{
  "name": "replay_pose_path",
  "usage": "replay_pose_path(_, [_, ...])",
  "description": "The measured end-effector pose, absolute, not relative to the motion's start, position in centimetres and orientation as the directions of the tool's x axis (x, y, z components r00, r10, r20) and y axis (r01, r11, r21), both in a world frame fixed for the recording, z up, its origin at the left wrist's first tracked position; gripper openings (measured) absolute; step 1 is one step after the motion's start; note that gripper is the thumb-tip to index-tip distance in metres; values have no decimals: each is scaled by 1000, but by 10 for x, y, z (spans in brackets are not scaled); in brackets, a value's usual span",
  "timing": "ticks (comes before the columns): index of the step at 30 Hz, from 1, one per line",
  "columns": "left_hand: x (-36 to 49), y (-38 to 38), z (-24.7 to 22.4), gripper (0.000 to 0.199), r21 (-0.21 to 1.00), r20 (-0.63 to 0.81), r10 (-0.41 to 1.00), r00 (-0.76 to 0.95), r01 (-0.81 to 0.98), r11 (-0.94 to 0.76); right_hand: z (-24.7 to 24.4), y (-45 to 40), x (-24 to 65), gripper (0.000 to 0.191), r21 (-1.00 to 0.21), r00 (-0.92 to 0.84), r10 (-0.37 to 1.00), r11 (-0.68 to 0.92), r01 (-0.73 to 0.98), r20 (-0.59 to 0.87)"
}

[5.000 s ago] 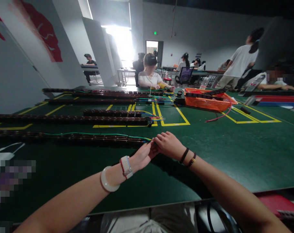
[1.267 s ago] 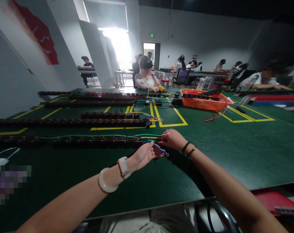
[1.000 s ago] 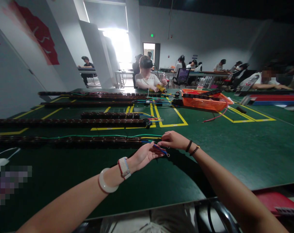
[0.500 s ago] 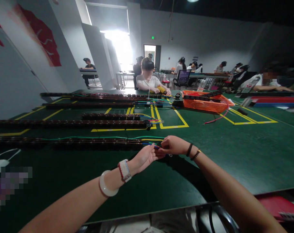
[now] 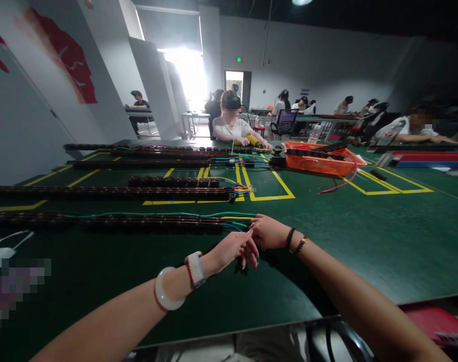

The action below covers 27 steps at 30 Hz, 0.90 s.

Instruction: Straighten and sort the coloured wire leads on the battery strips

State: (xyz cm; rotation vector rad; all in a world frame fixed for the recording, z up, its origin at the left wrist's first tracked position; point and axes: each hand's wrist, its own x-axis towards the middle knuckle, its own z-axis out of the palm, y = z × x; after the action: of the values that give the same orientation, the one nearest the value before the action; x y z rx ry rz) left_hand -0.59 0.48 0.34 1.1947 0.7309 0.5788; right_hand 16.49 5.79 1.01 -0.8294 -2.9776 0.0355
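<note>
A long dark bar assembly [image 5: 149,221] lies across the table, and a green wire [image 5: 168,214], a yellow wire [image 5: 236,218] and a blue wire [image 5: 233,228] run out of its right end. My right hand [image 5: 271,232] is closed round the ends of these wires. Just below and to its left is my left hand [image 5: 232,250], thumb and forefinger pinched where the blue wire passes, its other fingers hanging loosely. The hands meet at the fingertips, which hide the wire ends.
More dark bars with wires [image 5: 176,192] lie farther back on the green table [image 5: 350,241]. An orange basket [image 5: 315,165] stands at back right, a red wire [image 5: 336,190] trailing from it. A co-worker [image 5: 232,125] sits opposite.
My left hand has turned from palm up under the wires to a pinch with its fingers hanging down. My right hand has shifted slightly left and down.
</note>
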Motion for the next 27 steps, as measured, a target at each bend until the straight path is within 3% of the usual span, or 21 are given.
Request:
replay_pose_path(4, [-6, 5, 3, 49, 964, -197, 738, 645, -10, 266, 12, 57, 163, 25, -1, -841, 535, 844, 537, 77])
replay_pose_path(9, [-6, 5, 2, 50, 965, -196, 730, 654, -2, 261, 17, 68, 170, 44, -125, -665, 691, 714, 689, 284])
replay_pose_path(12, [-6, 6, 1, 50, 965, -190, 723, 664, -11, 264, 12, 72, 173, 37, -210, -542, 746, 644, 736, 388])
replay_pose_path(17, [-6, 6, 0, 48, 971, -179, 732, 657, -1, 238, -4, 71, 168, 58, -211, -553, 756, 639, 739, 350])
replay_pose_path(27, [-6, 5, 1, 48, 964, -184, 737, 651, -27, 265, -9, 76, 158, 23, -338, -565, 777, 629, 700, 277])
